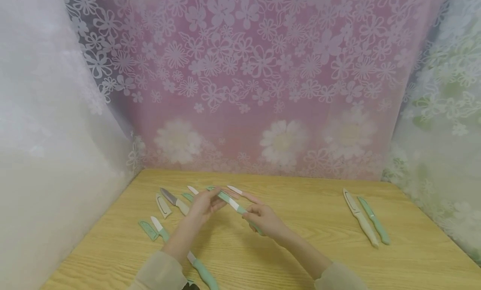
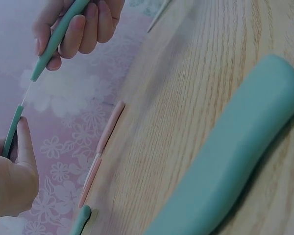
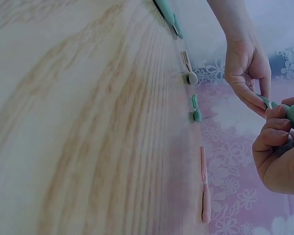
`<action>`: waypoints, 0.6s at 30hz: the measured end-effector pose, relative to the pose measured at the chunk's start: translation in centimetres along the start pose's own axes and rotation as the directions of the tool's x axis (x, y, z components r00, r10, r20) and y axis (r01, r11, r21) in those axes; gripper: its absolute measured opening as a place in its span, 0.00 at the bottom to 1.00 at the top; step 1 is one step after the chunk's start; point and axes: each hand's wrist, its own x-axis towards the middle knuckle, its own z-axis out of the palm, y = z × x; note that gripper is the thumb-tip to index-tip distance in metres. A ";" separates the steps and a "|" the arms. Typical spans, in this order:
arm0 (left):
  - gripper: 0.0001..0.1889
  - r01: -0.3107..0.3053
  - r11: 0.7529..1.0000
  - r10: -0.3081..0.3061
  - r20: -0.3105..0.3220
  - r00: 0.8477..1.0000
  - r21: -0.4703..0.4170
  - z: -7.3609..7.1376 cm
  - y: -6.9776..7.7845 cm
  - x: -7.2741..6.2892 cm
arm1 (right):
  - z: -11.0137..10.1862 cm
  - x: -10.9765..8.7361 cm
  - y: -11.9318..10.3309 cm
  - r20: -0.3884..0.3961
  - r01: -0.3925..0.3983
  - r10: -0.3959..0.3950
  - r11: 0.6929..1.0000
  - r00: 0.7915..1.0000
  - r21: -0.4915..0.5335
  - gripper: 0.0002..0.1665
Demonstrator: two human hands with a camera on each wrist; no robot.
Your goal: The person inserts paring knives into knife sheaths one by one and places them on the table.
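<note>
Above the wooden table, my left hand (image 1: 204,204) pinches a green knife sheath (image 1: 224,196) between thumb and fingers. My right hand (image 1: 267,220) grips the green handle of a knife (image 1: 242,210). Part of its white blade shows between sheath and handle, with the tip end inside the sheath. In the left wrist view, knife and sheath line up, the handle (image 2: 56,41) above and the sheath (image 2: 13,129) below. Behind the hands lies a pink-handled knife (image 1: 251,197) with a white blade.
At left lie a dark-bladed knife (image 1: 170,197) with cream handle, a cream sheath (image 1: 163,205), a green sheath (image 1: 148,230) and green-handled knives, one (image 1: 204,274) near the front. At right, a cream knife (image 1: 363,227) and a green knife (image 1: 378,227) lie side by side, sheathed. Flowered curtains surround the table.
</note>
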 end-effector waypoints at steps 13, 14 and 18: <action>0.12 -0.029 0.999 0.026 0.083 0.996 0.041 0.4 -0.7 -0.3 | 0.2 -0.1 0.3 -0.010 0.034 -0.034 0.999 0.999 -0.033 0.15; 0.11 -0.032 0.998 0.028 0.096 0.995 0.045 0.5 -0.8 -0.2 | 0.1 -0.1 0.3 -0.011 0.033 -0.034 0.999 0.999 -0.036 0.15; 0.10 -0.037 0.998 0.027 0.164 0.986 0.058 0.9 -1.1 -0.3 | -0.1 -0.2 0.3 -0.022 0.022 -0.023 0.998 0.999 -0.052 0.15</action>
